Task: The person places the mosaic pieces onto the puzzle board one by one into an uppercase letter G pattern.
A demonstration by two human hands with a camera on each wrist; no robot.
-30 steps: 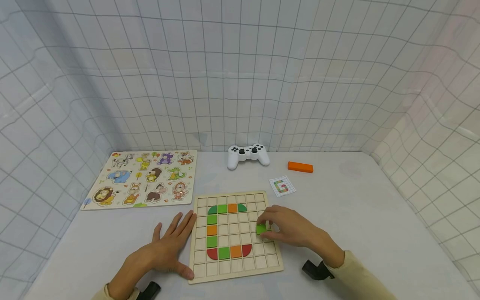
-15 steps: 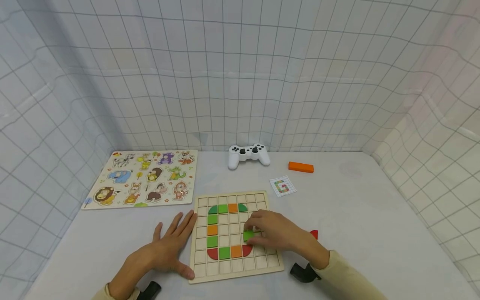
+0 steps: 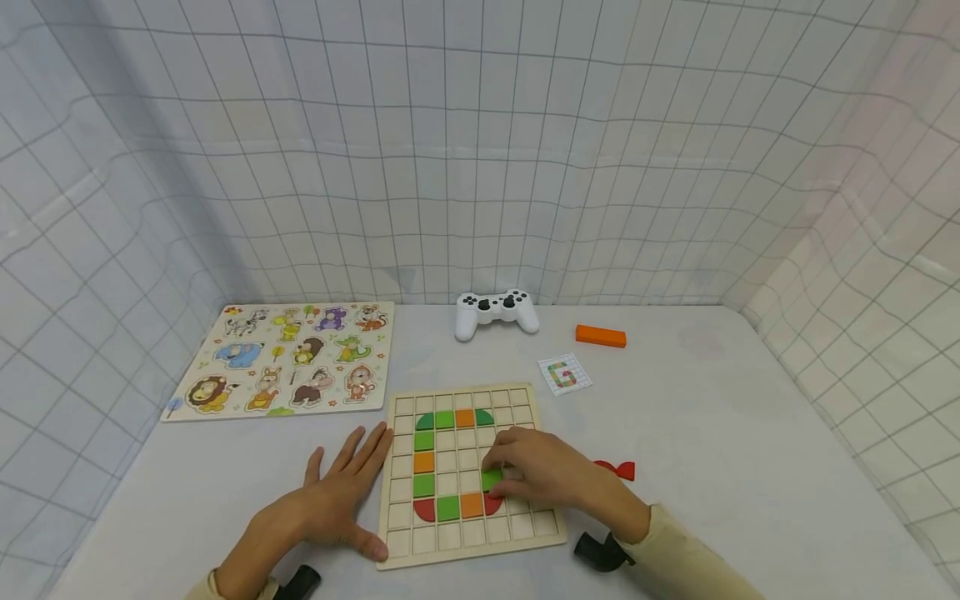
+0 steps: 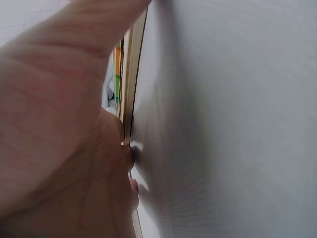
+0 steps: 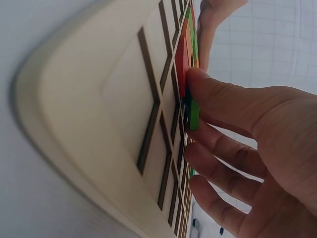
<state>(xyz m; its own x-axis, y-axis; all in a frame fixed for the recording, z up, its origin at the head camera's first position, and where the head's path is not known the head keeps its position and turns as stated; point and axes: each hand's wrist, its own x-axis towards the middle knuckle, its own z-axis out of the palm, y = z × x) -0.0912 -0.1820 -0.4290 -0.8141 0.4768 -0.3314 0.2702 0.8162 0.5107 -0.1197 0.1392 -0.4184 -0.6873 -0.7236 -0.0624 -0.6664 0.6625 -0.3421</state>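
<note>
A wooden grid board (image 3: pixel 510 534) lies at the middle front, with green, orange and red tiles set in its cells in a C-like outline. My right hand (image 3: pixel 551 468) pinches a light green square tile (image 3: pixel 491 480) between thumb and fingers, right above the red corner tile at the lower right of the outline. In the right wrist view the green tile (image 5: pixel 194 116) is tipped slightly at the cell, beside the red corner tile (image 5: pixel 182 67). My left hand (image 3: pixel 330 497) lies flat with spread fingers, its fingertips and thumb against the board's left edge.
A small pattern card (image 3: pixel 565 374) lies beyond the board's right corner. Red curved pieces (image 3: pixel 622 471) lie right of the board, partly behind the right wrist. Farther back are an animal puzzle (image 3: pixel 288 358), a white game controller (image 3: pixel 497 312) and an orange block (image 3: pixel 601 336).
My right hand has carried the green tile left and slightly nearer across the board, to above the red corner tile. The red pieces have come into view behind the wrist. My left hand stays put.
</note>
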